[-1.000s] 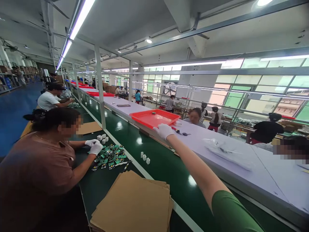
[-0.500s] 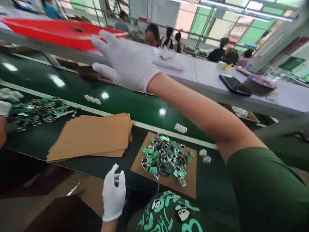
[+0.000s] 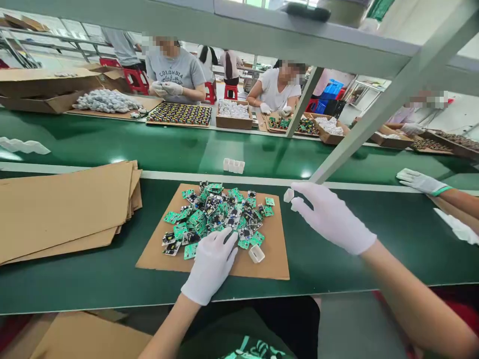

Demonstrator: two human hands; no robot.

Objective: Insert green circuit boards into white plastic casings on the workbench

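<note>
My left hand (image 3: 210, 263), in a white glove, reaches over the near side of a heap of small green circuit boards (image 3: 219, 214). Its fingers are apart at the boards; I see none gripped. The heap lies on a brown cardboard sheet (image 3: 275, 259). A white plastic case (image 3: 256, 254) sits on the sheet, right of my left hand. My gloved right hand (image 3: 331, 217) is beyond the sheet's right edge, thumb and forefinger parted at a small white case (image 3: 288, 195). A second small case (image 3: 294, 205) lies by the thumb, partly hidden.
Stacked cardboard sheets (image 3: 67, 209) lie on the left. A row of white cases (image 3: 234, 165) stands on the green belt (image 3: 179, 154). A slanted metal post (image 3: 359, 122) and overhead shelf (image 3: 299, 37) frame the right. A co-worker's gloved hand (image 3: 422, 182) rests at far right; others work opposite.
My right hand has come down from the raised shelf to the small cases. My left hand has moved from the table's near edge onto the board heap. The view has tilted down.
</note>
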